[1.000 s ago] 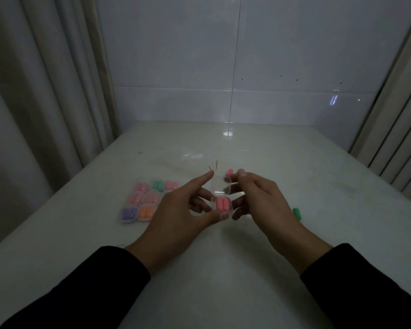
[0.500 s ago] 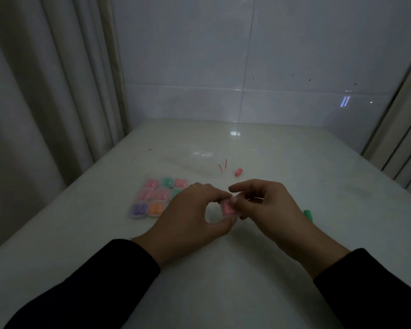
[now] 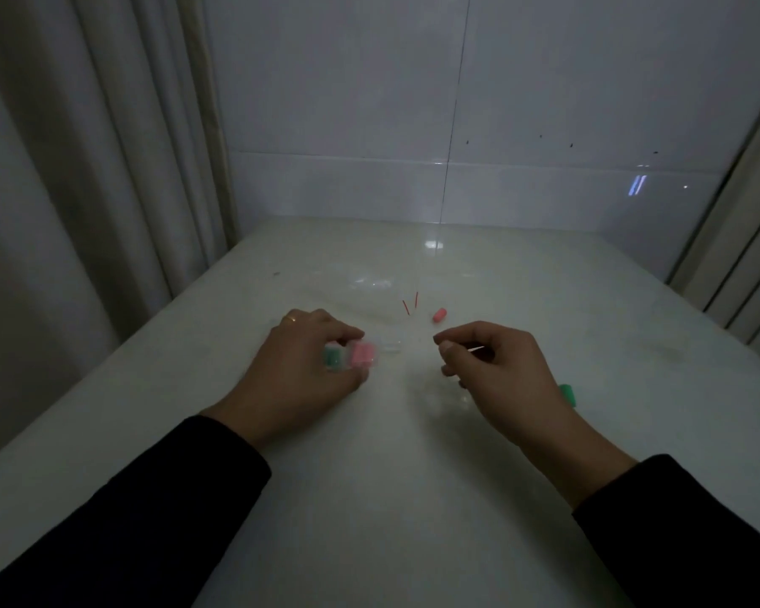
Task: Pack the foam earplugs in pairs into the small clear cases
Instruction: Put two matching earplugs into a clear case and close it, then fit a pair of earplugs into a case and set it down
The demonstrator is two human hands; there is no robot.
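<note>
Table (image 3: 413,498): smooth, glossy, stone-like white top. Wall tiles (image 3: 369,103): glossy. Curtains (image 3: 84,147): matt cloth. Case (image 3: 363,355): clear plastic. Loose earplug (image 3: 439,315): matt foam.

pink earplug (image 3: 439,315), green earplug (image 3: 567,393) — white table (image 3: 413,498)

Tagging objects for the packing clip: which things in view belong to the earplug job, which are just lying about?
Job:
- pink-filled case, gripped by left hand
- green-filled case beside it, under the same hand
- loose pink earplug
- loose green earplug, beside right hand

Lying about:
- two thin red sticks
- curtains
- table, work surface only
</note>
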